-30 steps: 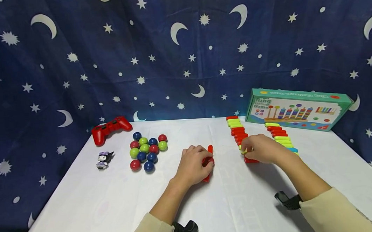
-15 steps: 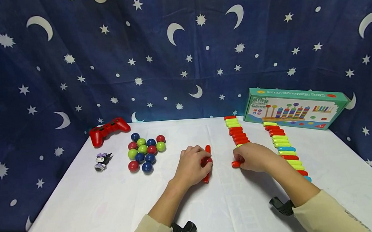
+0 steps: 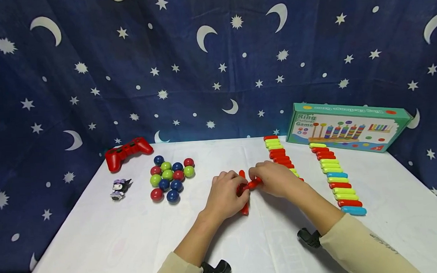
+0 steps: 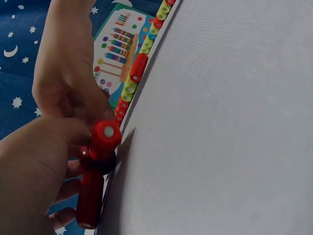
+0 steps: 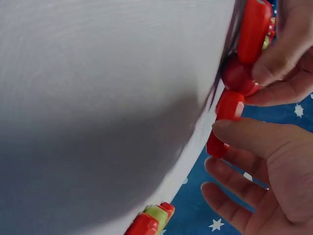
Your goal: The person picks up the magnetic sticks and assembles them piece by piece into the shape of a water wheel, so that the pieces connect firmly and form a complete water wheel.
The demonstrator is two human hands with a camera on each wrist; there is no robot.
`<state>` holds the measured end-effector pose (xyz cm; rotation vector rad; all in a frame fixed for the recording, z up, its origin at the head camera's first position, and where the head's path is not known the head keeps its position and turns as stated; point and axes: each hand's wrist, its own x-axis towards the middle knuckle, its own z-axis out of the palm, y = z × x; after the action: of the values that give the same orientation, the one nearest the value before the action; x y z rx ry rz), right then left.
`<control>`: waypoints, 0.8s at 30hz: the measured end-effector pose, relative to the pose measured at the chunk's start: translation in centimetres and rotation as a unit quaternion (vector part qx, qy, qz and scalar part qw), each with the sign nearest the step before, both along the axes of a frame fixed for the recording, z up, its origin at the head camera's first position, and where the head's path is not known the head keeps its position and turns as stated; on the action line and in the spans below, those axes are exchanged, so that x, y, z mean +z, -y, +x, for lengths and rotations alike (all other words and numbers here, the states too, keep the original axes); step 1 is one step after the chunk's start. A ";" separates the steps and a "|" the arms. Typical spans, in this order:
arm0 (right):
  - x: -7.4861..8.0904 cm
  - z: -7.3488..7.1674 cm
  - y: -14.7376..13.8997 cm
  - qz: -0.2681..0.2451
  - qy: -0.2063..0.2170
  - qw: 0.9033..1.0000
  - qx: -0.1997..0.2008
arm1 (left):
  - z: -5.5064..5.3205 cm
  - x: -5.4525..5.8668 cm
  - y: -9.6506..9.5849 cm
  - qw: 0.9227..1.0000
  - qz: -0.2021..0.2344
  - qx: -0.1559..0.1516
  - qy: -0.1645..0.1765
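Note:
My left hand [image 3: 227,193] grips a dark red ball [image 5: 235,76] in the middle of the white table. A red magnetic stick [image 5: 253,32] extends from the ball on its far side, and another red stick [image 4: 91,199] shows in the left wrist view. Thumb and fingers of my right hand [image 3: 271,177] pinch a further red stick [image 5: 230,105], whose end is right at the ball. In the head view, the left fingers hide much of the ball.
Two rows of red, yellow and blue sticks [image 3: 352,210] lie to the right, before a green game box [image 3: 348,127]. Several loose balls [image 3: 172,196], a small figurine [image 3: 119,189] and a red game controller [image 3: 128,152] are at the left. A starry cloth [image 3: 185,72] hangs behind.
My right hand has picked up a red stick from the near end of the left row and carried it left to the ball. My left hand has stayed in place.

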<state>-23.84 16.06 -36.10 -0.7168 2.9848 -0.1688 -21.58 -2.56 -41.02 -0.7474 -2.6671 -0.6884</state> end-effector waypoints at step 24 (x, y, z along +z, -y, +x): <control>1.0 0.9 -7.2 -0.011 0.109 0.987 -0.114 | 0.2 0.6 -0.5 0.999 -0.017 0.038 0.015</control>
<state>-22.92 23.30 -35.15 -0.3309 2.8475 -0.2724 -21.38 -2.01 -40.41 -0.6465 -2.7248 -0.6398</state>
